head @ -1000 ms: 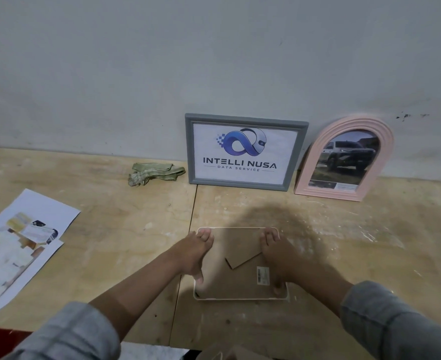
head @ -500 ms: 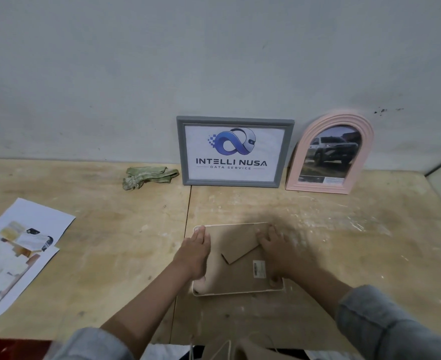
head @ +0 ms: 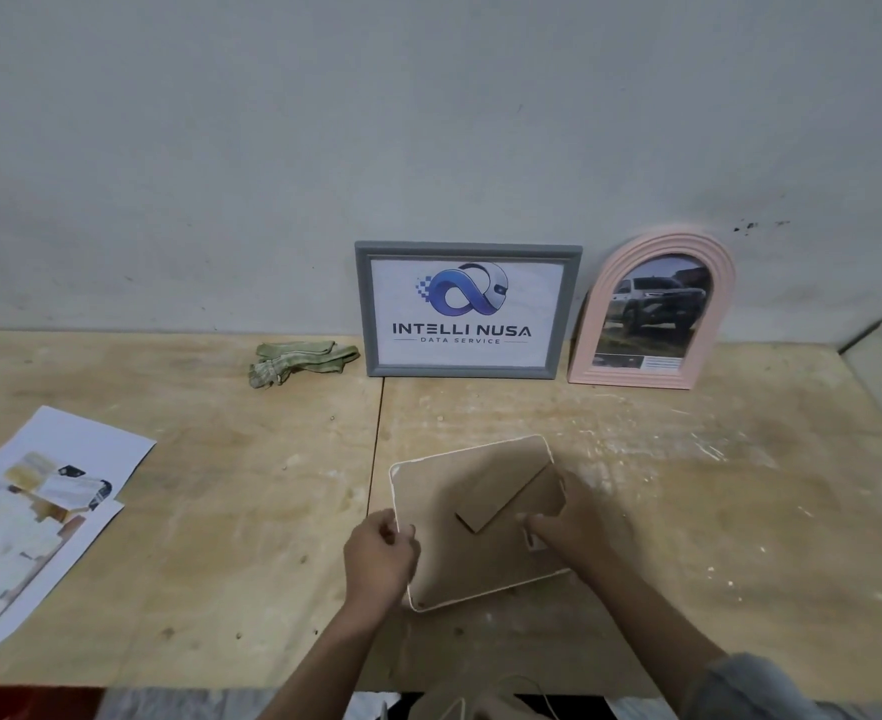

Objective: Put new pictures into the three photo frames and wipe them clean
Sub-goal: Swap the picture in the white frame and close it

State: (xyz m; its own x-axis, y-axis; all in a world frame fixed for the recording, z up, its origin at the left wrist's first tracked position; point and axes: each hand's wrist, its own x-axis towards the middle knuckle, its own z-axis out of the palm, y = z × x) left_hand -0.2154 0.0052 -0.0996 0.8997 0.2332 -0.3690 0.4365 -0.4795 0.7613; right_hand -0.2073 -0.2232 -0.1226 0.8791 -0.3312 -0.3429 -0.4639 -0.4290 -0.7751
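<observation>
Plywood bench [head: 221, 511], scuffed and paint-flecked, against a grey wall: a white-rimmed photo frame [head: 449, 491] lies face down and skewed near the front edge, with its brown backing and folded stand uppermost. The left hand [head: 379, 556] pinches its left rim; the right hand [head: 558, 522] curls round its right side. If the frame is lifted unevenly with the backing unlatched, the contents could slip out. Grit on the bench may also scratch its front.

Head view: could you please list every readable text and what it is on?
"INTELLI NUSA": picture in the grey frame.
"DATA SERVICE": same picture, just below.
Caption strip in the pink arched frame: too small to read.
Sticker on the white frame's back: unreadable.
</observation>
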